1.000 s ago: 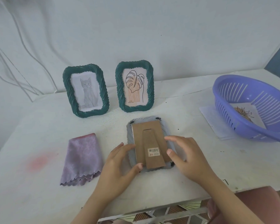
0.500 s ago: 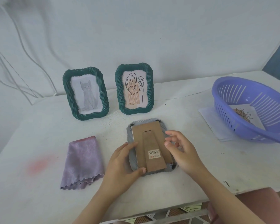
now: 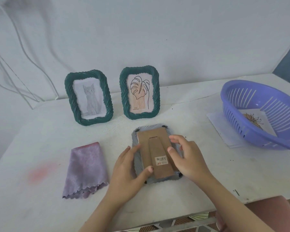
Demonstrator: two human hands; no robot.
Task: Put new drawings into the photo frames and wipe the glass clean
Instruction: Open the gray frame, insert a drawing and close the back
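Observation:
A grey photo frame [image 3: 135,161] lies face down in the middle of the white table [image 3: 40,131], its brown cardboard back [image 3: 151,139] and stand facing up. My left hand [image 3: 130,171] holds the frame's left side, thumb on the cardboard near the bottom. My right hand [image 3: 187,154] rests on the right edge, thumb pressing the cardboard, fingers curled over the rim. Two green frames stand behind: one with a cat drawing [image 3: 89,99], one with a leaf drawing [image 3: 139,92]. A folded lilac cloth [image 3: 85,169] lies to the left.
A purple plastic basket [image 3: 258,104] sits at the right, with a drawing [image 3: 256,121] inside and white paper [image 3: 219,124] beneath it. White cables [image 3: 28,61] hang down the wall at the left. The table's front edge runs just below my forearms.
My right hand moved up along the frame's right edge and curled its fingers there. My left hand stayed on the left side with its thumb on the backing.

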